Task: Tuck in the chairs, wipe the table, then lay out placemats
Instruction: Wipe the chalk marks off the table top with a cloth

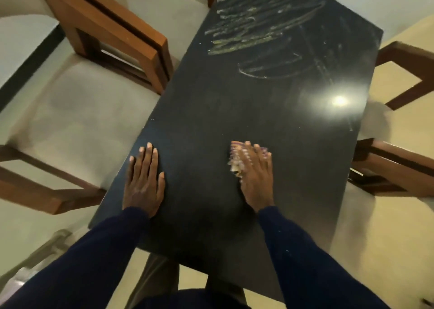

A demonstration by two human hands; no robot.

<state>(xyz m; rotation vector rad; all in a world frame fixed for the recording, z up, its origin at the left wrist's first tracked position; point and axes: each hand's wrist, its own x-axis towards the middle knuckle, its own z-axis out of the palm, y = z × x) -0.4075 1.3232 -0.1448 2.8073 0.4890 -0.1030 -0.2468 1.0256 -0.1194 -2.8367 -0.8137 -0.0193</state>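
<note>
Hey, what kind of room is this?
Likely a home dining room: a long glossy black rectangular table with brown wooden-framed chairs along both long sides, and smeary wipe streaks at its far end.

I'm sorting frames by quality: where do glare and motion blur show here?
Head view: a bright glare spot sits on the glossy black rectangular table; the right hand and the purple-patterned cloth under it are motion-smeared; the left hand, flat on the table, is sharper.
</note>
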